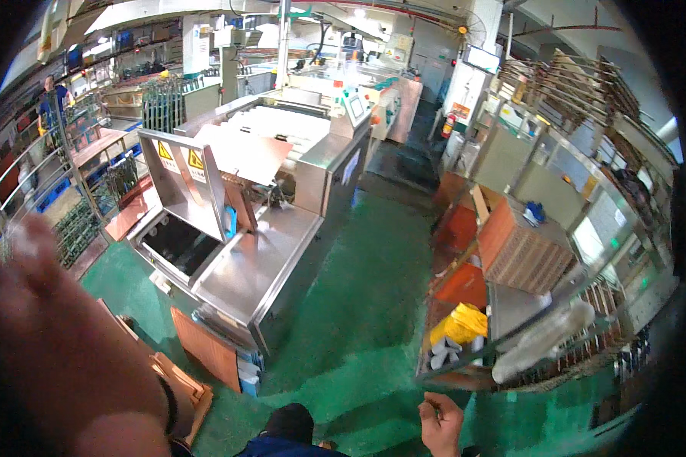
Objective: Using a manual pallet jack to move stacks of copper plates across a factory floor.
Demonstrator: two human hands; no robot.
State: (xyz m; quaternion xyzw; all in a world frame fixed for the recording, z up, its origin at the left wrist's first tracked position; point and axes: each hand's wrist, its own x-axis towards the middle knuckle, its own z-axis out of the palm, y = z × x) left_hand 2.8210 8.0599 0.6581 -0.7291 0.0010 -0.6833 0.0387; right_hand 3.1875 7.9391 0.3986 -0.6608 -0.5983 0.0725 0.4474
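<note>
Where green floor gleams, boxy steel machine, loosely curled right hand

Around me a glossy green factory floor runs past a long stainless-steel machine; grey metal racks stand rightward, bright ceiling lights overhead.

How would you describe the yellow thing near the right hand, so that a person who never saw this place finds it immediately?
Start from the green floor and go to the cluttered metal cart on its right side. At the cart's near corner, above the right hand, lies a crumpled yellow bag. It is the only bright yellow thing among brown panels and grey metal.
</note>
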